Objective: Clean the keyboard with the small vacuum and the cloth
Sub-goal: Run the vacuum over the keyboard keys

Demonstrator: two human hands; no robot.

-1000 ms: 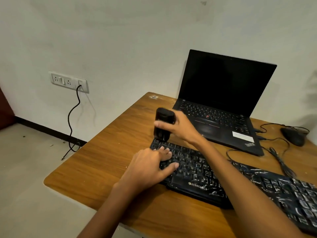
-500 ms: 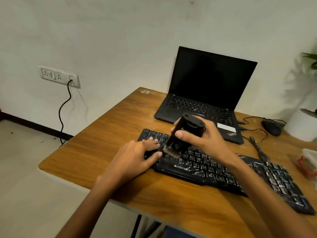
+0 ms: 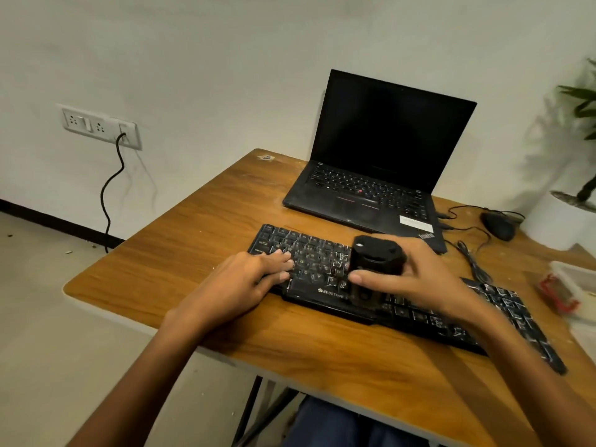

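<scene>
A black keyboard (image 3: 309,250) with white smears lies diagonally on the wooden desk (image 3: 200,221). My right hand (image 3: 416,279) grips a small black vacuum (image 3: 375,259), held upright with its lower end on the keys near the keyboard's front edge. My left hand (image 3: 248,282) rests flat on the keyboard's left end, fingers spread over the keys. No cloth is clearly in view.
An open black laptop (image 3: 371,195) stands behind the keyboard. A black mouse (image 3: 498,225) and its cables lie at the back right. A clear box with red clips (image 3: 567,288) sits at the right edge, beside a potted plant (image 3: 577,201). A wall socket (image 3: 100,125) holds a black cord.
My right hand has carried the vacuum to the right along the keyboard and stood it more upright. My left hand stays on the left end of the keys.
</scene>
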